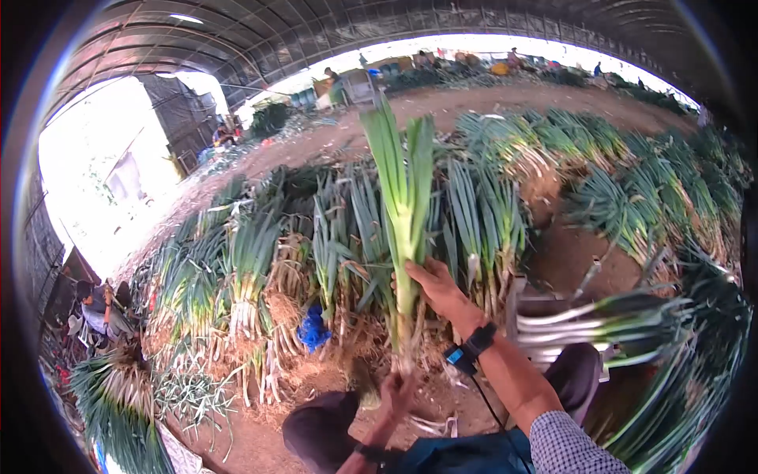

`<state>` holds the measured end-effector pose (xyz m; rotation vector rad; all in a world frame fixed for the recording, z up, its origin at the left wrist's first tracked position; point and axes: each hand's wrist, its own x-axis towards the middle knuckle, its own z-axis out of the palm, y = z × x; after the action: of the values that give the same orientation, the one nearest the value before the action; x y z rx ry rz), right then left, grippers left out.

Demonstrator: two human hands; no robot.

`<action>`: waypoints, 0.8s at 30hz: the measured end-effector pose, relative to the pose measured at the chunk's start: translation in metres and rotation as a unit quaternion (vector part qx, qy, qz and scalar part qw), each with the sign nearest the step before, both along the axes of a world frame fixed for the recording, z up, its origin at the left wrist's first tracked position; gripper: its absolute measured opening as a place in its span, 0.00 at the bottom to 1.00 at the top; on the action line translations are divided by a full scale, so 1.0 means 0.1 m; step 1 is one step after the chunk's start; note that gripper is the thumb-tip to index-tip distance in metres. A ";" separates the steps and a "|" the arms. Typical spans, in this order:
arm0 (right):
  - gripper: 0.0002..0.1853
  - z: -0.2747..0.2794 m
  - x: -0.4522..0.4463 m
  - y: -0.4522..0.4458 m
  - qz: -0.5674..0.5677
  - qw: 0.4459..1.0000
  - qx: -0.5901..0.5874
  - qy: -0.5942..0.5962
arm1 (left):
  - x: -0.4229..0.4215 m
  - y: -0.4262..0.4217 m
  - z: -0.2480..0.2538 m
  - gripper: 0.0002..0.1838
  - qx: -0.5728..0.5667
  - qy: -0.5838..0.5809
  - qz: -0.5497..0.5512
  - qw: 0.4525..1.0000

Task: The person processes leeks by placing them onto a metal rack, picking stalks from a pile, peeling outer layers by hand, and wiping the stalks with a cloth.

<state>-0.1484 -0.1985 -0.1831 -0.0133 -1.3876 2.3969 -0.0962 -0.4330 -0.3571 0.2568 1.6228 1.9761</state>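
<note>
A large leek [404,225] stands upright in front of me, its broad green leaves fanned at the top and its pale stem pointing down. My right hand [439,292] is wrapped around the middle of the stem. Low at the root end, my left hand [396,393] is closed, fingers pressed together at the leek's base; a small part of the grip is hidden. Behind the leek, rows of more leeks [253,261] stand with roots down. Trimmed leeks with white stems [584,324] lie in a rack to the right of my right wrist.
A blue plastic scrap [313,330] lies among the roots. Piles of leeks [624,205] cover the right side, and another bundle [122,407] lies at lower left. My knees [320,430] frame the ground before me. Another person [99,308] sits at far left.
</note>
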 end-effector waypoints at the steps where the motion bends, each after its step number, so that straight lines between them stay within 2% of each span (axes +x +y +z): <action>1: 0.19 -0.08 0.01 0.03 -0.068 0.994 0.082 -0.028 | 0.06 0.02 -0.01 0.12 0.002 0.009 0.019 1.000; 2: 0.17 -0.14 0.02 0.06 -0.136 0.975 0.161 -0.066 | 0.07 0.08 0.23 0.12 -0.054 0.063 0.012 0.996; 3: 0.17 -0.16 0.01 0.03 -0.160 0.977 0.129 -0.050 | 0.02 0.16 0.40 0.12 -0.103 0.126 0.002 0.987; 4: 0.18 -0.17 -0.02 0.05 -0.187 0.977 0.100 -0.032 | 0.01 0.21 0.42 0.12 -0.091 0.126 -0.004 0.988; 5: 0.15 -0.17 -0.02 0.10 -0.208 0.967 0.132 -0.063 | 0.01 0.27 0.43 0.12 -0.078 0.123 -0.009 0.989; 6: 0.12 -0.31 -0.10 0.27 -0.263 0.917 0.279 -0.107 | 0.02 0.29 0.40 0.12 -0.068 0.115 -0.010 0.991; 7: 0.11 -0.48 -0.23 0.33 -0.388 0.830 0.379 -0.126 | -0.10 0.32 0.14 0.12 -0.059 0.164 0.003 0.985; 9: 0.10 -0.29 -0.04 0.15 -0.362 0.866 0.308 -0.158 | -0.13 0.30 0.36 0.12 -0.047 0.132 -0.047 0.989; 10: 0.09 0.17 0.22 0.10 -0.226 0.953 0.125 -0.159 | -0.13 0.30 0.50 0.14 -0.028 0.172 -0.078 0.982; 11: 0.08 0.08 0.19 0.19 -0.187 0.977 0.061 -0.081 | -0.12 0.29 0.64 0.15 -0.020 0.150 -0.093 0.984; 15: 0.07 -0.04 0.32 0.28 -0.122 0.991 -0.050 0.030 | -0.19 0.28 0.82 0.16 0.029 0.088 -0.182 0.979; 18: 0.07 -0.18 0.33 0.27 -0.067 0.980 -0.156 0.108 | -0.23 0.32 0.83 0.18 0.091 0.039 -0.212 0.972; 24: 0.06 -0.04 0.32 0.09 -0.032 0.972 -0.183 0.146 | -0.34 0.36 0.86 0.19 0.082 0.087 -0.171 0.978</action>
<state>-0.1167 -0.1893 -0.1868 0.1882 -0.7938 2.4462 -0.1298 -0.3969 -0.2706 0.7397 1.4045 1.8582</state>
